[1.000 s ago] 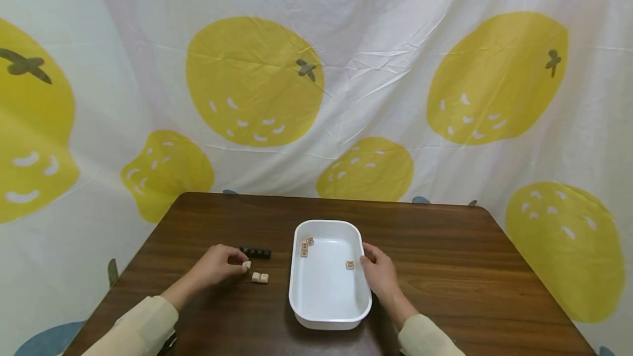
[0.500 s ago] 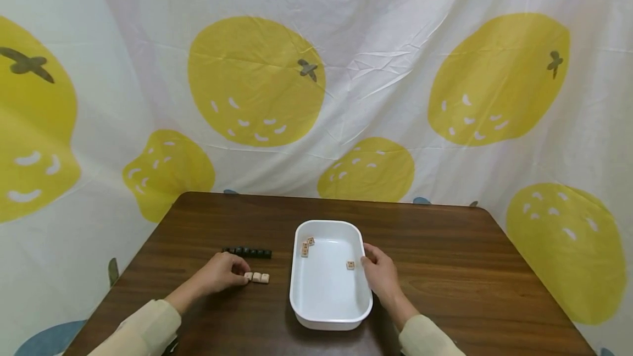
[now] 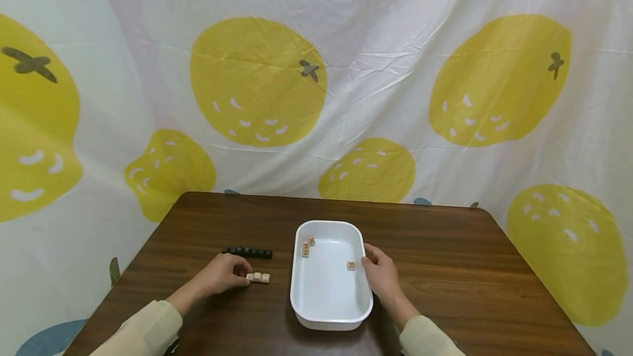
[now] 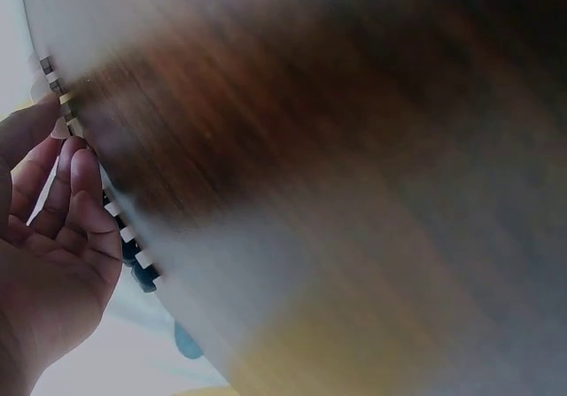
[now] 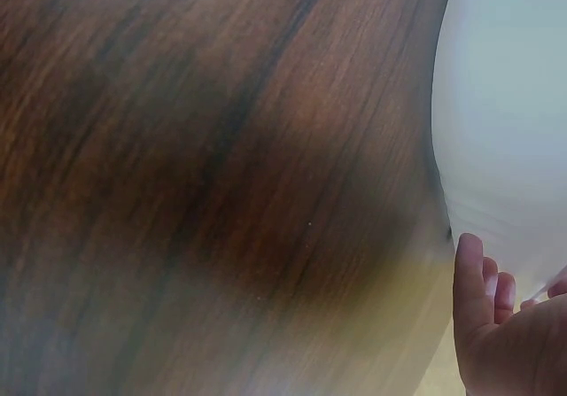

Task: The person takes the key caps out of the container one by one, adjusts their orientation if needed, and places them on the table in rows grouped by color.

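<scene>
I am working from afar over the tabletop (image 3: 425,246). My left hand (image 3: 222,274) is pinching a cream piece (image 3: 250,277) at the left end of its row; the row is sitting left of the white tray (image 3: 330,298), whose right wall my right hand (image 3: 382,276) is gripping. By my judgement, the black pieces (image 3: 252,253), lying in line just beyond on the far side, are looking done; the cream row is nearing order; the orange-marked pieces (image 3: 351,266) are lying loose in the tray, seemingly left to do. Counting, I am getting 3 cream, 1 tray and apparently 4 orange-marked: 3 clustering at the far left, 1 resting near the right wall. The black ones are blurring together, so I am guessing roughly 6.
</scene>
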Demonstrator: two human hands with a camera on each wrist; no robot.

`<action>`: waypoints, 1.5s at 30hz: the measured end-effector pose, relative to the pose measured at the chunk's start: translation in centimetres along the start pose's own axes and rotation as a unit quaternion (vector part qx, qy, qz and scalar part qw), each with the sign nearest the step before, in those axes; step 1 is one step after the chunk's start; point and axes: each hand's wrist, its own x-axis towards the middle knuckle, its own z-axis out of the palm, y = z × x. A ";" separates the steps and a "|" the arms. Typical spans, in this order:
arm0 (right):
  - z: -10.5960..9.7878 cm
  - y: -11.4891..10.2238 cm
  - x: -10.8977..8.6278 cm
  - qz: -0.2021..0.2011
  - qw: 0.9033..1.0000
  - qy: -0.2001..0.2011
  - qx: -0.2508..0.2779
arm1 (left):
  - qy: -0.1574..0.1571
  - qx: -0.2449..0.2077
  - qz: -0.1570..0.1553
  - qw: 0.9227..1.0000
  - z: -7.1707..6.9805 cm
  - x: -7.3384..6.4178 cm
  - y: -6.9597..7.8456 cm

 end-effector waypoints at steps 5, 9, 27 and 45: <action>-0.1 0.0 0.0 0.003 1.000 -0.002 -0.004 | 0.001 -0.004 0.003 1.000 0.0 0.0 0.0; 0.0 0.0 0.0 0.002 1.000 -0.001 -0.002 | -0.001 -0.006 0.002 1.000 -0.2 0.0 0.1; -0.2 0.1 0.0 0.005 1.000 -0.001 -0.001 | 0.043 -0.139 0.031 0.989 2.6 9.3 12.4; 0.0 0.0 -0.1 -0.035 0.999 0.007 -0.008 | -0.024 0.009 0.053 0.998 8.8 14.6 14.7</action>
